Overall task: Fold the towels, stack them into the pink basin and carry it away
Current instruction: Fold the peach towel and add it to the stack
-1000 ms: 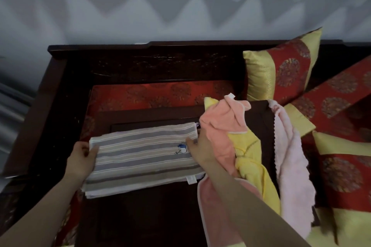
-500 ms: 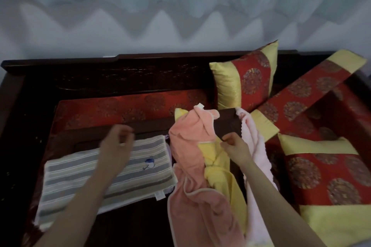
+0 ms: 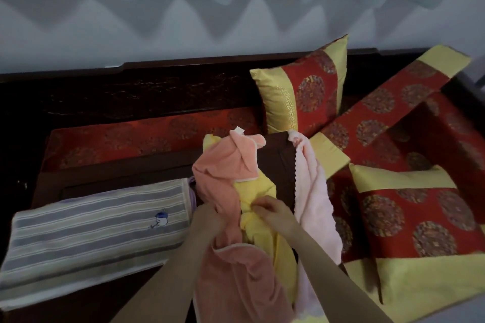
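A folded grey-and-cream striped towel (image 3: 94, 231) with a small blue embroidery lies flat on the dark wooden surface at the left. To its right sits a loose heap: a salmon-pink towel (image 3: 220, 178), a yellow towel (image 3: 259, 191) under it, and a pale pink fluffy towel (image 3: 312, 186) draped at the right. My left hand (image 3: 207, 217) grips the salmon-pink towel at the middle of the heap. My right hand (image 3: 273, 214) pinches the yellow towel beside it. The pink basin is not in view.
Red-and-gold cushions (image 3: 301, 94) lean at the back right, with another (image 3: 417, 220) at the near right. A dark carved wooden backrest (image 3: 157, 92) runs along the rear under a pale wall. A red patterned seat pad (image 3: 131, 139) lies behind the towels.
My left hand left the striped towel and moved right onto the salmon-pink towel. My right hand came down from the heap's right side onto the yellow towel.
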The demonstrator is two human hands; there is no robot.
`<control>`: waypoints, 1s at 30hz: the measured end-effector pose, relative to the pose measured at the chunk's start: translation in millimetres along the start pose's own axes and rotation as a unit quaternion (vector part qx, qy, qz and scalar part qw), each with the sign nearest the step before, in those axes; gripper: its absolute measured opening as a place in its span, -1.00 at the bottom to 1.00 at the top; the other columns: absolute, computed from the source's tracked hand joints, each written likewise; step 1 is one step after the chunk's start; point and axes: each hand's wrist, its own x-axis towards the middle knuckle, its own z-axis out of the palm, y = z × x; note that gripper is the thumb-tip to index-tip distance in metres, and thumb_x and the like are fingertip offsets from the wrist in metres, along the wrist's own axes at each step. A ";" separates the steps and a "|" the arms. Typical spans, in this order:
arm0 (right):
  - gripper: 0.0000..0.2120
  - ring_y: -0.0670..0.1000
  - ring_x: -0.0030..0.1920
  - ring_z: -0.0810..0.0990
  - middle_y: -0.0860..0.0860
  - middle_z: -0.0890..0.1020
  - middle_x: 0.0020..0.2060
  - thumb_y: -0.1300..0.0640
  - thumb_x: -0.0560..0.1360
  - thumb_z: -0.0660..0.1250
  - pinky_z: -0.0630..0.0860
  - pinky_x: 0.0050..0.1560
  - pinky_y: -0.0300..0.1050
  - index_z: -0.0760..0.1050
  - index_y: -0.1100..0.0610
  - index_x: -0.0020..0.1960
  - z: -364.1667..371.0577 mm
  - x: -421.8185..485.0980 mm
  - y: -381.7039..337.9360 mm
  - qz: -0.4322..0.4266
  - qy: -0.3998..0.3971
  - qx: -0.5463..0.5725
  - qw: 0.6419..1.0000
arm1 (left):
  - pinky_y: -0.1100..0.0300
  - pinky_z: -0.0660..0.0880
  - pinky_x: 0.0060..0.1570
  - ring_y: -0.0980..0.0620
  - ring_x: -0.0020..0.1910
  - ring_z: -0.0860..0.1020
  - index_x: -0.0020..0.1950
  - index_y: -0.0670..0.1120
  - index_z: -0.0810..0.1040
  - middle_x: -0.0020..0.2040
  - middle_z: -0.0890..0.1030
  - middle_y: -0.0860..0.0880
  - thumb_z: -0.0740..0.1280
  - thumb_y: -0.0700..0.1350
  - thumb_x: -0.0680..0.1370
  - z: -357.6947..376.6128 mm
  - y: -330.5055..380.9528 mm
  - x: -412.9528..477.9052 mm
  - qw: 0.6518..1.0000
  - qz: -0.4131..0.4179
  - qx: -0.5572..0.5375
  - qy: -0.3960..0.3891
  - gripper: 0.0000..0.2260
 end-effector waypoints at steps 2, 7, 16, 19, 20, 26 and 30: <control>-0.78 -0.06 -0.11 0.55 -0.05 0.62 -0.18 0.01 0.51 0.34 0.41 -0.04 -0.23 0.62 0.15 -0.02 -3.5 0.6 0.0 0.018 0.008 0.038 0.999 | 0.09 0.44 -0.08 -0.07 -0.08 0.54 -0.22 -0.09 0.53 -0.15 0.60 -0.11 0.27 0.12 0.22 -7.3 10.2 -12.7 0.970 -0.038 -0.238 0.013 -0.68; -0.74 0.01 -0.08 0.61 0.01 0.67 -0.18 -0.03 0.56 0.25 0.49 0.10 -0.03 0.65 0.05 -0.14 -9.6 -1.2 -12.3 0.024 0.056 0.116 0.991 | 0.02 0.48 0.07 -0.09 -0.05 0.62 0.05 -0.14 0.62 -0.01 0.67 -0.14 0.19 -0.19 0.50 -31.9 14.9 -42.5 0.698 -0.071 -0.707 -0.092 -0.75; -0.39 0.05 -0.11 0.67 0.12 0.71 -0.17 -0.28 0.55 0.07 0.57 -0.10 -0.11 0.66 0.20 -0.04 -35.3 -46.5 -101.0 -0.002 -0.051 0.268 0.962 | 0.02 0.59 0.00 -0.12 0.02 0.63 0.21 -0.17 0.56 0.03 0.66 -0.22 0.27 -0.11 0.48 -100.3 56.3 -118.5 0.721 0.020 -0.680 -0.134 -0.67; -0.25 0.01 -0.13 0.65 0.13 0.70 -0.15 -0.35 0.52 -0.07 0.50 -0.05 -0.14 0.66 0.22 -0.04 -54.2 -72.2 -138.8 -0.054 -0.163 0.282 0.944 | 0.12 0.63 -0.22 -0.03 -0.21 0.67 0.08 -0.15 0.60 -0.18 0.70 -0.16 0.25 -0.16 0.52 -125.6 74.3 -134.4 0.748 0.046 -0.656 -0.093 -0.79; -0.27 0.00 -0.10 0.65 0.12 0.70 -0.15 -0.35 0.50 -0.04 0.49 0.02 -0.12 0.68 0.19 -0.06 -60.1 -81.9 -152.2 -0.083 -0.180 0.272 0.942 | 0.12 0.63 -0.21 -0.02 -0.21 0.67 0.05 -0.13 0.63 -0.18 0.71 -0.15 0.24 -0.16 0.53 -133.9 81.6 -138.4 0.751 0.055 -0.653 -0.081 -0.80; -0.84 -0.11 -0.22 0.62 -0.05 0.68 -0.26 0.30 0.49 0.34 0.52 -0.12 -0.29 0.60 0.26 0.05 -88.3 -128.3 -215.8 -0.282 -0.131 0.194 0.930 | 0.01 0.55 0.01 -0.10 0.03 0.62 0.20 -0.15 0.55 0.10 0.62 -0.19 0.32 -0.19 0.36 -186.8 118.0 -151.6 0.750 0.156 -0.640 -0.060 -0.61; -0.88 -0.12 -0.28 0.58 0.01 0.57 -0.29 0.24 0.58 0.23 0.56 -0.22 -0.28 0.47 0.25 -0.11 -122.7 -131.6 -256.2 -0.316 0.067 0.221 0.920 | 0.05 0.61 -0.03 -0.07 0.13 0.58 0.36 -0.04 0.36 0.23 0.57 -0.12 0.31 -0.37 0.41 -227.4 122.9 -145.4 0.784 0.225 -0.579 -0.017 -0.45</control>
